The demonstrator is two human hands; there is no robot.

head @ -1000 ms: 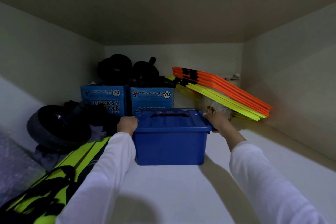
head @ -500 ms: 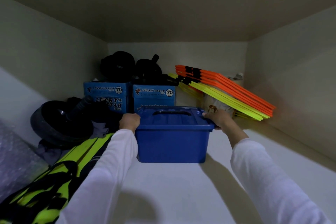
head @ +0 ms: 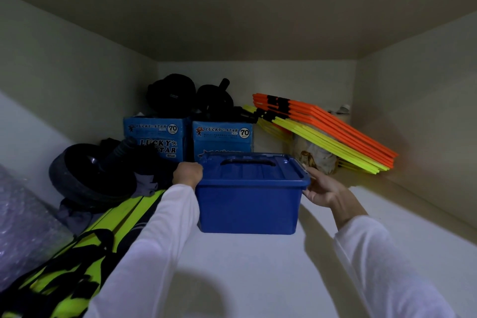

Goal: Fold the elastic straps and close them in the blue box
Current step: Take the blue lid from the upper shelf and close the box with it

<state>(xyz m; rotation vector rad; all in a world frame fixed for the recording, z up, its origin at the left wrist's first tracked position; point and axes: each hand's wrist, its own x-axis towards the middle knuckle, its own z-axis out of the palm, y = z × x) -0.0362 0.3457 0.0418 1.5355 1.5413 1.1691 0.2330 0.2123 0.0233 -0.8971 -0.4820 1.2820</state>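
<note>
The blue box [head: 249,204] stands on the white shelf floor [head: 258,266] with its lid [head: 247,168] closed, and no elastic straps show. My left hand [head: 187,171] is curled round the box's left rim. At the right end, my right hand [head: 324,188] has nearly straight fingers. Its thumb reaches toward the lid clip and its fingertips touch the wall just under the rim.
Two Lucky Star cardboard boxes [head: 222,138] stand right behind the blue box, with black gear on top. Orange and yellow flat bars [head: 333,131] lean at the back right. A black wheel [head: 87,175] and a yellow-black bag [head: 77,261] lie at the left.
The blue box has slid a little deeper into the shelf. My right hand has loosened from the right rim and its fingers have straightened; my left hand keeps its hold.
</note>
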